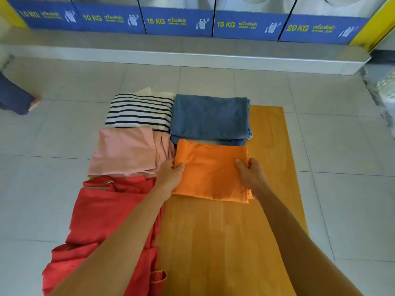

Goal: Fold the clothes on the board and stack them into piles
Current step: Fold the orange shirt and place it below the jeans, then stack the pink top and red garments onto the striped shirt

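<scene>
A folded orange garment (210, 171) lies on the wooden board (224, 242), just in front of a folded blue garment (210, 117). My left hand (170, 175) grips its left edge and my right hand (251, 174) grips its right edge, thumbs on top. Left of it sits a folded pink garment (126, 151), and behind that a folded black-and-white striped top (140, 111). A red garment (106, 227) lies crumpled and unfolded along the board's left side, under my left forearm.
The board rests on a grey tiled floor (342, 146). A row of washing machines with blue weight labels (177, 21) stands on a raised step at the back. A person's leg and foot (17, 99) are at the far left.
</scene>
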A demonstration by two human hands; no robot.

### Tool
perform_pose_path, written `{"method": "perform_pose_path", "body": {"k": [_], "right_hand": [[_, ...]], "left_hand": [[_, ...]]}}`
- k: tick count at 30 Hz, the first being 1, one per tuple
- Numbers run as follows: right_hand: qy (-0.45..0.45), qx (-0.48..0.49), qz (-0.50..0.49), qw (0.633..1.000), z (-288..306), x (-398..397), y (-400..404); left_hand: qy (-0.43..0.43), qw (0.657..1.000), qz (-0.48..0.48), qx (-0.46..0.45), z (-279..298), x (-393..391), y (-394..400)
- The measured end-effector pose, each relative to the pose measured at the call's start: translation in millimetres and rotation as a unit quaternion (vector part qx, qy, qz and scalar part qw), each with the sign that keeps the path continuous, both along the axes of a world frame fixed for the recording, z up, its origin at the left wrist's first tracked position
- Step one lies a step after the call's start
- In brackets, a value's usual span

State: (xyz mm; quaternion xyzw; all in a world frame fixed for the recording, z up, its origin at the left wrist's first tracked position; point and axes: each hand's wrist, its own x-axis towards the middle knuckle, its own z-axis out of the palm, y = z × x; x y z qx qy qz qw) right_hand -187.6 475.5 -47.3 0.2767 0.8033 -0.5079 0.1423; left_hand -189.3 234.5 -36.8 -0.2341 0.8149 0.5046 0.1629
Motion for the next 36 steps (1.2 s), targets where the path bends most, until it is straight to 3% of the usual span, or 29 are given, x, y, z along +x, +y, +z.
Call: {"method": "perform_pose_path", "body": {"k": [5, 12, 17, 22, 25, 27, 31, 36], "right_hand": [[-0.043, 0.047, 0.018, 0.998, -22, -13, 6], [-0.030, 0.067, 0.050, 0.996, -27, -14, 6], [-0.045, 0.205, 0.152, 0.966, -16, -20, 6], [-0.008, 0.344, 0.106, 0.933, 13, -19, -7], [0.105, 0.257, 0.095, 0.956, 37, -25, -41], [0.130, 0.187, 0.164, 0.960, 45, -30, -76], [0.063, 0.069, 0.239, 0.966, 43, -38, -163], [-0.016, 0.099, 0.244, 0.965, 20, -54, -231]], "left_hand": [[-0.044, 0.998, 0.006, -0.043, -22, -6, -4], [-0.027, 0.998, 0.001, -0.053, -25, 1, -7], [0.008, 1.000, -0.002, -0.030, -11, 8, -32], [0.065, 0.994, 0.066, -0.065, 8, 17, -94], [0.087, 0.985, 0.122, -0.086, 11, 14, -139], [0.086, 0.978, 0.151, -0.117, 16, 7, -164], [0.091, 0.971, 0.173, -0.139, 19, -10, -205], [0.064, 0.980, 0.135, -0.133, 4, -22, -240]]}}
